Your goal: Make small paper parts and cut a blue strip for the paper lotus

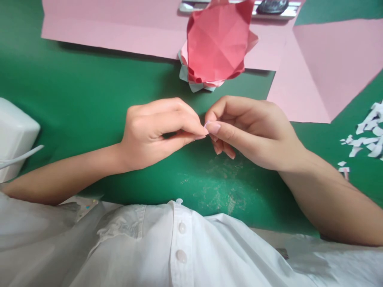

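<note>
The tiny scrap of pale paper (pixel 206 124) sits pinched between your two hands, just above the green surface (pixel 89 99), and almost all of it is hidden by your fingertips. Judge it as nearly weightless, soft and easy to crush or tear, so a light pinch at its very edge is all it should need; it is too small to say more about its shape. Your left hand (pixel 155 131) has thumb and forefinger closed together on it, and your right hand (pixel 248 131) meets it from the other side, its fingers (pixel 214 127) clenched on the same bit. Just beyond your hands lies a creased red paper flower (pixel 217 44) on pink paper sheets (pixel 119 28). White paper scraps (pixel 368 135) lie scattered well apart at your right, and a white box (pixel 14 135) stands at your left.
</note>
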Action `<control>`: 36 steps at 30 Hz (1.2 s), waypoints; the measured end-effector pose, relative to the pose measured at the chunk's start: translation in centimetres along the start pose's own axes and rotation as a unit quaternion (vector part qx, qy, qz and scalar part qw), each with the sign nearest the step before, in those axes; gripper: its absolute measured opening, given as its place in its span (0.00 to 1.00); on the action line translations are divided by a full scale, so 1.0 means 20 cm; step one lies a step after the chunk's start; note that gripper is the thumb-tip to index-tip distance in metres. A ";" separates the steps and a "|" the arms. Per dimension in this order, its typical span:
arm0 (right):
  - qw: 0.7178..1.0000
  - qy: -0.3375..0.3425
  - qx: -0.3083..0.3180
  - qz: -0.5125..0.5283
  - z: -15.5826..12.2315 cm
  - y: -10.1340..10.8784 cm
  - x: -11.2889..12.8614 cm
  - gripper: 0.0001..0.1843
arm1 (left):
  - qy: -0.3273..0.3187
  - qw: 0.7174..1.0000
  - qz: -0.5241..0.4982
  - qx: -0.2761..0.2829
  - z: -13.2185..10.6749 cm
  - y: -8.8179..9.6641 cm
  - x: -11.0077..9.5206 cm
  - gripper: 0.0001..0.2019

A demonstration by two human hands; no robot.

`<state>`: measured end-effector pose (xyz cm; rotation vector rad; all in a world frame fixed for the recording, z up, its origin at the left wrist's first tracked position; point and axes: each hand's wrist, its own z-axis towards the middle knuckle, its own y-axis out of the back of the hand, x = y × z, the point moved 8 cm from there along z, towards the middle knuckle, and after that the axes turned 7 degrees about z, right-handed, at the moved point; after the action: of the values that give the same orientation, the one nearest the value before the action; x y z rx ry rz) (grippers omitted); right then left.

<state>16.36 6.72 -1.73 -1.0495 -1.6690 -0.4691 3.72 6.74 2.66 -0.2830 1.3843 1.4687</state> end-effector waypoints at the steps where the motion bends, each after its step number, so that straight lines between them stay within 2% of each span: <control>1: 1.000 0.000 -0.004 0.011 0.00 0.00 0.00 0.16 | 0.002 1.000 0.004 -0.001 0.00 0.00 0.00 0.08; 4: 0.999 0.023 -0.020 0.029 0.00 0.00 0.01 0.17 | 0.008 1.000 -0.011 -0.016 0.00 0.01 0.00 0.04; 7: 0.997 0.053 -0.046 0.022 0.00 0.01 0.02 0.18 | 0.044 0.998 -0.037 -0.029 -0.01 0.01 0.03 0.02; 10: 0.995 0.081 -0.062 0.008 -0.01 0.01 0.03 0.17 | 0.079 0.997 -0.018 -0.016 -0.01 0.00 0.05 0.05; 16: 0.989 0.117 -0.077 -0.042 -0.02 0.00 0.06 0.15 | 0.108 0.994 -0.006 0.000 -0.02 0.00 0.06 0.07; 24: 0.974 0.129 -0.132 -0.130 -0.05 0.02 0.06 0.15 | 0.092 0.996 0.004 -0.009 -0.01 0.00 0.05 0.06; 29: 0.948 0.189 -0.159 -0.203 -0.07 0.01 0.09 0.11 | 0.105 0.994 0.027 0.007 -0.02 -0.01 0.05 0.05; 36: 0.899 0.297 -0.164 -0.278 -0.08 -0.02 0.13 0.09 | 0.064 0.998 0.006 0.007 -0.01 -0.01 0.03 0.04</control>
<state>16.83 6.33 1.32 -0.5414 -1.3246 -1.3426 3.62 6.86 2.08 -0.3662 1.4996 1.4706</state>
